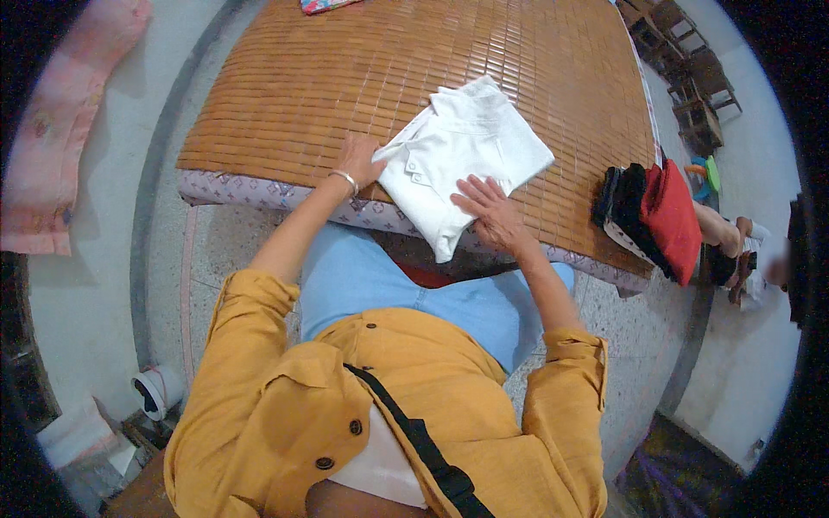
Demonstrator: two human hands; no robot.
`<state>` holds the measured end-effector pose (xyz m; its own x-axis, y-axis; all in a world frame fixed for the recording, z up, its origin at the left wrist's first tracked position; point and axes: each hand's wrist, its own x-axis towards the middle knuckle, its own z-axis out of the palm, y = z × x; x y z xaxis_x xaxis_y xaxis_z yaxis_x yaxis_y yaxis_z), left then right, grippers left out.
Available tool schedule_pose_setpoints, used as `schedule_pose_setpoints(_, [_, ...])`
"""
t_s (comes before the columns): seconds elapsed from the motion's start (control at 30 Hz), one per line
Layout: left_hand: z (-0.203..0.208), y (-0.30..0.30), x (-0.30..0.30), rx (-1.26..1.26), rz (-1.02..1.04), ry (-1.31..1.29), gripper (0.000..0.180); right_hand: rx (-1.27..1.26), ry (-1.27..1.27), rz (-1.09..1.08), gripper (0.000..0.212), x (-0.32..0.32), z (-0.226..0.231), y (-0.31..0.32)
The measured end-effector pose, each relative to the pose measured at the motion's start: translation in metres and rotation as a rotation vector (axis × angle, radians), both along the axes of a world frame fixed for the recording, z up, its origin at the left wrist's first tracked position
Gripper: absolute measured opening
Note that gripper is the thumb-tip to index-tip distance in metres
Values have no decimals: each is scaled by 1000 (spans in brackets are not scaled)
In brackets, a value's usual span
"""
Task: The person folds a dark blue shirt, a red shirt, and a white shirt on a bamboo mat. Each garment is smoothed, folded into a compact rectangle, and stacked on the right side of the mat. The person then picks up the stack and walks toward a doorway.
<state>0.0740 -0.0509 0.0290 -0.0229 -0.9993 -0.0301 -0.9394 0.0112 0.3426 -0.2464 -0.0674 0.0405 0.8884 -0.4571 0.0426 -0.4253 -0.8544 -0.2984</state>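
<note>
A white button-up shirt (466, 151) lies folded on the brown slatted mat (294, 95), its collar at the far side and one lower corner hanging over the near edge. My right hand (492, 214) rests open on the shirt's lower right part, fingers spread flat over the cloth. At the shirt's left edge is my left hand (358, 160), a bracelet on its wrist. Its fingers lie stretched on the mat, and the thumb side touches the cloth.
A stack of folded dark and red clothes (661, 216) sits at the mat's right corner. Beyond it is another person (747, 255). Wooden chairs (691, 82) stand along the right wall. A white bucket (160, 390) is at lower left, and pink cloth (73, 112) hangs at left.
</note>
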Motion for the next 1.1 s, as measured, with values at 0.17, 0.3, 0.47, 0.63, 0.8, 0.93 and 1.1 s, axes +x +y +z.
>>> schedule_pose_setpoints(0.17, [-13,64,-8,33,9,206,28,-6,158,66,87,-16,23,12])
schedule_pose_setpoints(0.3, [18,82,-3,305,32,321,30,-218,161,69,91,-14,-1,21])
schedule_pose_setpoints(0.47, [41,55,-6,-171,-122,397,17,-296,107,102,71,-9,-15,29])
schedule_pose_setpoints(0.63, [13,19,-8,-252,-625,131,48,-367,125,106,61,-10,-20,31])
schedule_pose_setpoints(0.8, [-6,12,-4,-22,-673,59,61,-384,109,67,57,-11,-27,33])
schedule_pose_setpoints(0.93, [-9,11,-3,-23,-677,94,66,-282,101,59,58,-9,-21,33])
schedule_pose_setpoints(1.1, [-10,1,5,99,-597,351,61,163,-190,43,46,-2,3,14])
